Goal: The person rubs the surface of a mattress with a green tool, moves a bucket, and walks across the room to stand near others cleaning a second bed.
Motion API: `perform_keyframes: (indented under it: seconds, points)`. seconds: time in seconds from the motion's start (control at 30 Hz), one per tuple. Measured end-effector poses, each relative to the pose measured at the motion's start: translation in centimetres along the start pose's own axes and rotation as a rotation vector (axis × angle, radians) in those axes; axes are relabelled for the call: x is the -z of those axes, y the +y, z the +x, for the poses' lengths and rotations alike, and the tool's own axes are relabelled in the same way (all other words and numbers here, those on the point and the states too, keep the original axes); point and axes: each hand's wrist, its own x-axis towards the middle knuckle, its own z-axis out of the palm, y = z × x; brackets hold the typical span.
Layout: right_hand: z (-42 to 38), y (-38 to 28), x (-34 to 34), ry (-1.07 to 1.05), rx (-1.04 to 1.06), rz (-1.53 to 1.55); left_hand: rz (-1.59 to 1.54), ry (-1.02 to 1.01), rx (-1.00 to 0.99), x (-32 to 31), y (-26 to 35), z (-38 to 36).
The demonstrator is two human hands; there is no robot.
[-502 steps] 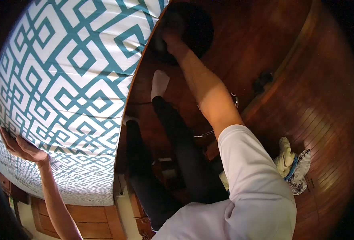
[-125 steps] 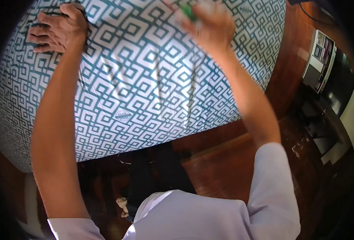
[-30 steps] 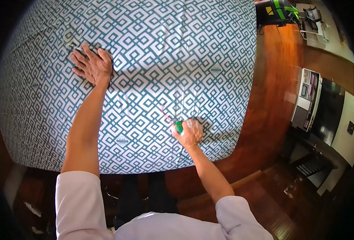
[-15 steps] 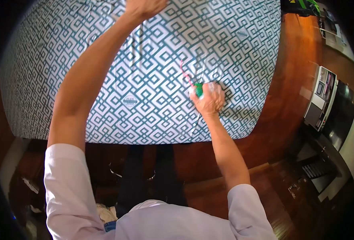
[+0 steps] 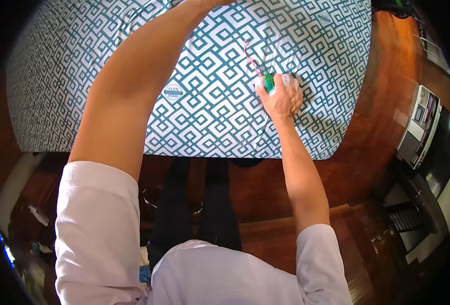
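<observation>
In the upper centre of the frame, the right hand (image 5: 282,99) clenches a green scrubber (image 5: 268,81) against the patterned mattress (image 5: 209,101); keep pressure even and strokes short, bracing with the left hand, whose grip lies out of view.

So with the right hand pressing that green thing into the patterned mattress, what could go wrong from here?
1. The right hand grips a green scrubber whose pink loop trails loose over the patterned mattress; it might snag or drag.
2. The left arm stretches far out and its hand is out of view, so a slip there could go unnoticed.
</observation>
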Motion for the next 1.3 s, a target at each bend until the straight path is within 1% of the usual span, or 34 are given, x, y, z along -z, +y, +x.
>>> perform_keyframes:
  seconds: [0.03,0.1,0.17,0.2,0.23,0.27,0.3,0.37,0.43,0.5,0.57,0.63,0.67,0.7,0.77,0.8,0.83,0.87,0.9,0.93,0.97,1.0,1.03,1.07,1.1,1.13,1.2,1.23,1.27,1.3]
  points:
    - [-0.1,0.0,-0.1,0.003,-0.002,-0.010,0.004,-0.008,-0.003,0.2,0.4,-0.8]
    - [-0.3,0.0,-0.2,0.010,-0.001,-0.036,-0.181,0.012,0.120,0.1,1.4,-2.6]
    - [-0.3,0.1,-0.2,0.004,0.004,-0.046,-0.361,0.306,0.207,-1.1,2.9,-4.9]
    - [-0.2,0.0,0.0,-0.012,0.002,-0.051,-0.362,0.294,0.198,-1.6,3.7,-6.4]
    - [-0.2,-0.2,0.4,-0.037,0.001,-0.081,-0.321,0.291,0.147,-2.0,4.2,-8.1]
    - [-0.2,-0.3,0.2,0.001,0.009,-0.108,-0.279,0.289,0.095,-1.6,4.6,-9.5]
    - [-0.3,-0.2,-0.1,0.038,0.018,-0.133,-0.107,-0.627,0.187,4.3,6.4,-9.1]
    - [-0.5,-0.2,0.0,-0.009,-0.015,-0.106,-0.097,0.351,-0.106,0.5,8.2,-15.4]
    - [-0.6,0.0,-0.3,-0.111,-0.063,-0.076,-0.303,0.078,0.242,3.2,11.5,-19.0]
    - [-0.5,-0.2,0.0,-0.053,-0.044,-0.092,-0.251,0.057,0.245,6.1,14.3,-22.6]
    - [-0.6,0.2,-0.4,0.074,0.015,-0.062,-0.401,-0.034,0.270,8.6,16.5,-25.7]
    - [-0.4,-0.4,0.8,-0.053,-0.049,-0.083,-0.514,-0.098,0.298,10.9,17.8,-27.9]
    - [-0.5,-0.5,0.9,0.027,-0.007,-0.096,-0.514,-0.079,0.277,10.8,17.2,-28.3]
    - [-0.9,-0.7,1.5,0.100,0.030,-0.111,-0.517,-0.067,0.254,11.1,16.3,-28.0]
    - [-2.6,-1.3,3.7,0.002,0.078,0.015,-0.431,0.102,0.219,10.6,12.5,-24.9]
    - [-4.4,-1.8,4.0,-0.052,0.132,0.035,-0.327,0.140,0.247,10.1,10.4,-22.4]
    - [-6.9,-2.2,4.1,-0.111,0.187,0.056,-0.277,0.292,0.213,8.2,7.1,-19.3]
    - [-9.5,-2.6,4.5,-0.120,0.234,0.085,-0.189,0.344,0.276,6.6,4.2,-16.1]
    - [-11.9,-3.0,5.0,-0.131,0.283,0.118,-0.202,0.418,0.328,5.6,1.2,-12.3]
    - [-13.5,-3.2,5.5,-0.157,0.271,0.144,-0.301,0.336,0.449,2.8,-2.7,-9.2]
    - [-14.6,-3.3,5.8,-0.184,0.256,0.172,0.351,0.438,0.081,-1.7,-7.5,-7.6]
    - [-15.0,-3.3,5.6,-0.182,0.249,0.161,0.187,0.212,0.413,-1.4,-8.3,-3.3]
    - [-14.8,-3.1,5.3,-0.180,0.244,0.149,0.579,0.081,0.292,-10.0,-15.3,-1.9]
    - [-14.0,-3.0,4.9,-0.195,0.244,0.157,0.376,-0.206,0.559,-3.9,-11.8,1.9]
    - [-12.7,-2.5,4.4,-0.202,0.236,0.151,0.237,-0.489,0.842,2.6,-8.1,5.9]
    - [-10.9,-1.8,3.9,-0.198,0.232,0.135,0.229,-0.498,0.832,1.5,-7.0,7.7]
    - [-5.3,0.2,2.8,-0.198,0.222,0.076,-0.005,0.187,1.456,-1.9,-6.1,10.4]
    - [-1.0,1.8,2.1,-0.224,0.217,0.030,-0.001,0.162,1.454,-2.4,-5.9,10.6]
    - [3.4,3.5,0.8,-0.153,0.215,0.044,-0.007,0.138,1.448,-1.9,-5.6,10.4]
    - [8.7,4.8,0.3,-0.154,0.227,0.004,-0.014,0.117,1.440,-1.9,-5.7,10.9]
